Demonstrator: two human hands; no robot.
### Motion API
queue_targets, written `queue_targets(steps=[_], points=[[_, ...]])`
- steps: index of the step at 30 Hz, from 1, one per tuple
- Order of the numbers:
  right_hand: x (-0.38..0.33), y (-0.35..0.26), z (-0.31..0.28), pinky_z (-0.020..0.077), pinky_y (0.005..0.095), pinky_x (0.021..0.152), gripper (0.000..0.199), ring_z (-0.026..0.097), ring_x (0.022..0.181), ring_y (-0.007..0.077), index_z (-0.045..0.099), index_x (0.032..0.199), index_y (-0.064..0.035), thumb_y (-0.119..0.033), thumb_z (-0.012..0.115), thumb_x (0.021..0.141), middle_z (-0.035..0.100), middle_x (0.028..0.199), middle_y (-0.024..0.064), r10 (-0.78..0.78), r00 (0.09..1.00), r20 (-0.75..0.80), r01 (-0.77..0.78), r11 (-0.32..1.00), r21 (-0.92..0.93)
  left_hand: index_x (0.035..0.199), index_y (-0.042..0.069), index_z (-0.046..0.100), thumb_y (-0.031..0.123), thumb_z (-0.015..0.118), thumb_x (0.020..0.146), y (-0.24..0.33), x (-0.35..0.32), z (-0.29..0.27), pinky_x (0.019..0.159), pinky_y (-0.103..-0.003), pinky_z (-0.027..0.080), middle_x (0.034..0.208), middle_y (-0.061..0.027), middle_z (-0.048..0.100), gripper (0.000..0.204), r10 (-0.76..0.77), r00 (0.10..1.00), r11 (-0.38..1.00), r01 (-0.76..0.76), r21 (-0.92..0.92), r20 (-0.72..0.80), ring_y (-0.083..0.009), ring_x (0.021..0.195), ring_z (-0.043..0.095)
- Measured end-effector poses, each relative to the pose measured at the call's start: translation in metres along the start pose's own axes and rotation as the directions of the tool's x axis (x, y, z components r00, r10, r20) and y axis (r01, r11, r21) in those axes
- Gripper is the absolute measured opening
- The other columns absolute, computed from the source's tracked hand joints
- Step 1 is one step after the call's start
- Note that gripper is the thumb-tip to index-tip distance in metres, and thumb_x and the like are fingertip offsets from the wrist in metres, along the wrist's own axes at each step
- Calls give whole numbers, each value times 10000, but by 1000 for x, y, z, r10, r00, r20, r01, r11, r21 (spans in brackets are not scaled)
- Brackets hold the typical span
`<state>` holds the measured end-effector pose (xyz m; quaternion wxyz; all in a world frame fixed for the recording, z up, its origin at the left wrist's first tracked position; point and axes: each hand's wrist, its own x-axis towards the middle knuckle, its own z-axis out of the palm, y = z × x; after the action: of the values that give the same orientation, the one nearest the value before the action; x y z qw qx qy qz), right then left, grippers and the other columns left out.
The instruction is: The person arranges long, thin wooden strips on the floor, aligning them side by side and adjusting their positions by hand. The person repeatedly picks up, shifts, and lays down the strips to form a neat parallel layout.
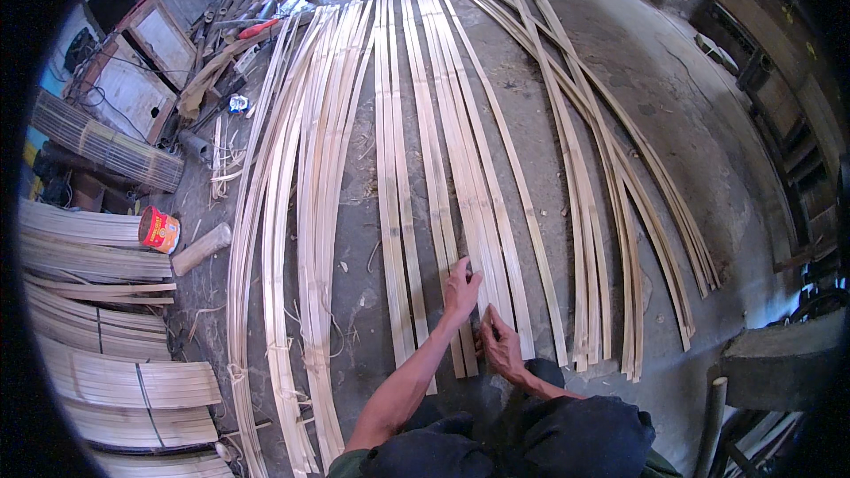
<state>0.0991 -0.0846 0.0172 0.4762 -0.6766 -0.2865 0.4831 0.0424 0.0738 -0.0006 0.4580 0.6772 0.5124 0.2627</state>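
Long, pale bamboo strips (475, 204) lie lengthwise on the floor in front of me, in a middle group. My left hand (461, 290) is over this group, its fingers curled round the edge of a strip. Closer to me, my right hand (502, 347) is closed at the near end of the strips, its fingers pressed together on a strip edge. The strip's end is partly hidden by that hand. A separate pair of strips (390, 212) runs just left of my left hand.
Other strips fan out at the right (575, 177), some crossing. A frayed bundle (320, 168) lies at the left. Tied stacks of slats (133, 381), a red tub (159, 230) and a wooden block (202, 249) sit farther left. A low ledge (788, 350) stands at the right.
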Motion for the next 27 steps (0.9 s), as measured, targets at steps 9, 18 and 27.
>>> queue_targets(steps=[9,18,27], points=[[2,7,-2,496,266,614,520,539,675,91,346,1504,-77,-150,509,1015,582,802,10,-126,991,-40,117,977,-181,1311,-47,497,198,639,876,11,1,0,719,-369,496,896,-148,629,519,-40,998,999,42,-32,39,-226,802,616],[7,-15,-18,511,415,626,652,636,674,377,320,1474,-19,-219,615,927,632,775,247,-204,963,178,269,803,-532,1412,-105,346,224,630,876,6,-1,0,753,-479,505,896,-303,641,690,65,996,983,-74,167,59,-411,842,660],[15,-35,-28,502,534,607,596,643,661,452,365,1440,-61,-327,551,940,650,711,229,22,971,240,193,528,-827,1448,-130,242,260,580,921,23,3,-1,911,-478,483,1175,-319,573,737,-92,967,897,-23,441,238,-442,1067,588]])
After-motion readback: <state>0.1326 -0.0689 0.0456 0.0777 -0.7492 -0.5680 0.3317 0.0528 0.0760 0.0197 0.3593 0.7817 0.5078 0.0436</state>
